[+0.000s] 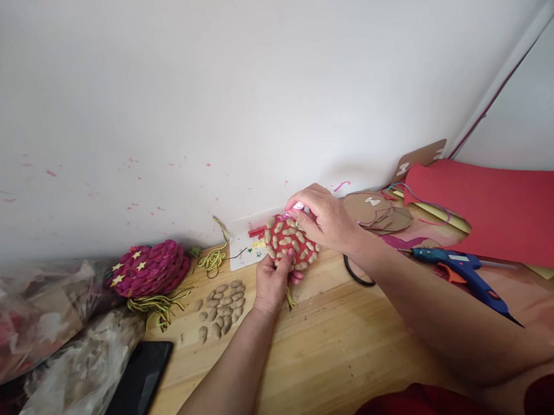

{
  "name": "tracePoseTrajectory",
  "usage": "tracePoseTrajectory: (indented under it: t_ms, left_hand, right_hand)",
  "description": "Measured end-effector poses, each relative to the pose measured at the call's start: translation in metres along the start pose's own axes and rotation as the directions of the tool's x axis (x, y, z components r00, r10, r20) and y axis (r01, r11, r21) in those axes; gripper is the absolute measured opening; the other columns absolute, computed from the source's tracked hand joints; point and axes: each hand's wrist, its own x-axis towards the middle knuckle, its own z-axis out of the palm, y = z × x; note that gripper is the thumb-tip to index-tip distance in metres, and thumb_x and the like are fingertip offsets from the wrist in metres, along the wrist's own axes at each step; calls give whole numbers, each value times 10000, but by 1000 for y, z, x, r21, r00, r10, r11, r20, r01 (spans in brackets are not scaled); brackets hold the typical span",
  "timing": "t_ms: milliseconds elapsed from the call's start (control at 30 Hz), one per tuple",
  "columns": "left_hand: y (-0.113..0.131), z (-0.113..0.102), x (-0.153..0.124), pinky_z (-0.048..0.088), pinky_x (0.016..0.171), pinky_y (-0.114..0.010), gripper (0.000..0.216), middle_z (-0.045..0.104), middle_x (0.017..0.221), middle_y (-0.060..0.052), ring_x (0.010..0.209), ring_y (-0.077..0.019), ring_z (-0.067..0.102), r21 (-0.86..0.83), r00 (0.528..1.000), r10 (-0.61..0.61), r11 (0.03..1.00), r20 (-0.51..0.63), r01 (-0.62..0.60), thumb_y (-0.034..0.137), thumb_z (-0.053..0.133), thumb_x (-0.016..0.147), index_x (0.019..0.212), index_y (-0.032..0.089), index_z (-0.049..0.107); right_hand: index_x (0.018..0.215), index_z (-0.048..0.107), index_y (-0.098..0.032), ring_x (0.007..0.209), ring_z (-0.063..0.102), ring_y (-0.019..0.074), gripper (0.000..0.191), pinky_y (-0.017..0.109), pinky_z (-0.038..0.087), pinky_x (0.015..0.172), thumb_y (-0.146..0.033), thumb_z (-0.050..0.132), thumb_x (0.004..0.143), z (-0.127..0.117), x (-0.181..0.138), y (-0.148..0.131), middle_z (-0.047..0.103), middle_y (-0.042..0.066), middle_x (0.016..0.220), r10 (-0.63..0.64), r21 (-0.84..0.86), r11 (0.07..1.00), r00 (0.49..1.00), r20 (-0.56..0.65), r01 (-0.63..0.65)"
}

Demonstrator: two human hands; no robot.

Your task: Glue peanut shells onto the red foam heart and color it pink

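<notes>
We are gripping a round red disc studded with tan peanuts in the shell with our left hand, the thumb pressing on its upper face at the near edge. The disc is sitting mid-scene, toward the far side of the tabletop, close to the white wall that is showing pink specks. With our right hand we are pinching a small white-and-pink object at the disc's far edge; the fingers are covering most of it, so we cannot tell its full shape.

Left of our left hand, loose tan peanuts are lying in a cluster, and farther left a stack of magenta discs with yellow stars is resting near clear plastic bags. A flat black rectangular object is lying at the near left. On the right, brown cardboard rounds are lying near the wall, a blue glue gun with an orange trigger is resting nearer, and a large red sheet is spreading beyond it.
</notes>
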Motion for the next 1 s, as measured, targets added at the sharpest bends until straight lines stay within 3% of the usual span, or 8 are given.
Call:
tracePoseTrajectory:
  t_ms: [200,367,567,733,1000]
  left_hand:
    - [-1,-1,0,464,410,-220,508,652,603,24,427,-132,602,-4,1000,11,1000,1,-11,566,865,666,837,164,606]
    - [-1,-1,1,452,405,-215,496,660,619,17,430,-129,601,1,1000,20,1000,3,-20,543,881,650,821,163,612]
    - [-3,-2,2,448,397,-214,519,661,608,11,428,-136,610,4,1000,8,1000,-6,-8,575,872,650,821,157,615]
    - [-3,-2,2,458,398,-211,513,663,622,12,435,-136,618,11,1000,20,1000,-7,-20,552,878,651,838,153,615]
    - [2,1,0,449,392,-209,548,681,646,-3,431,-134,620,-4,1000,-1,1000,-12,0,574,883,620,841,152,612]
  right_hand:
    - [920,649,-225,881,628,227,129,359,473,848,-256,542,985,-13,4,8,730,54,887,95,-68,992,988,-125,-104]
    - [911,669,-225,866,622,259,147,381,468,819,-293,553,971,-19,1,31,743,69,874,211,-215,943,955,-210,-256]
    - [907,705,-212,854,607,290,176,401,445,792,-297,557,952,-13,-8,55,769,91,879,344,-354,853,923,-170,-383]
    - [929,746,-177,901,622,289,201,391,429,823,-276,571,933,-2,-17,66,787,112,954,488,-452,776,873,-13,-441]
    - [952,756,-175,902,625,293,202,395,423,826,-295,598,918,7,-25,77,777,120,951,529,-478,750,849,19,-457]
